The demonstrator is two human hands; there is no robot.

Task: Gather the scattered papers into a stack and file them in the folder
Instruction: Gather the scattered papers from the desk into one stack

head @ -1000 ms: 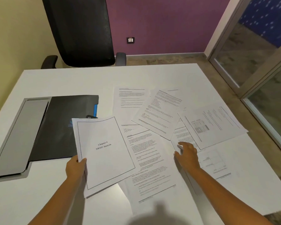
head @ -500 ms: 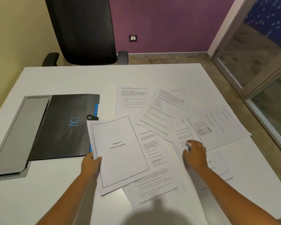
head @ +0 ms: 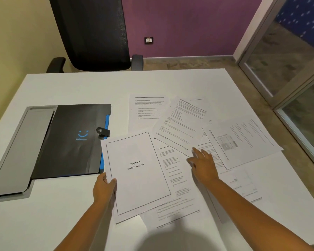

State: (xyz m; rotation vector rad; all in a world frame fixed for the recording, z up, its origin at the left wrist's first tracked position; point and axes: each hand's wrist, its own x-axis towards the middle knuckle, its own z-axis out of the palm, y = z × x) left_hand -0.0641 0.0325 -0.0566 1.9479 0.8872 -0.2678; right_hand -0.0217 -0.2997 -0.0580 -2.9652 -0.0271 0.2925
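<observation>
A black folder (head: 69,140) lies shut at the table's left. The left hand (head: 103,189), gripping the title page (head: 137,173), has carried it rightward over the scattered papers (head: 179,124). The right hand (head: 203,164), open and flat, has reached further into them, so gathering has only begun.

Left hand (head: 104,187): forearm enters from 7 o'clock, wrist straight, thumb on top and fingers beneath in a pinch grip closed on the title sheet (head: 137,175) at its left edge. Right hand (head: 203,164): forearm enters from 5 o'clock, palm down, fingers spread and extended toward 11 o'clock, nothing gripped
</observation>
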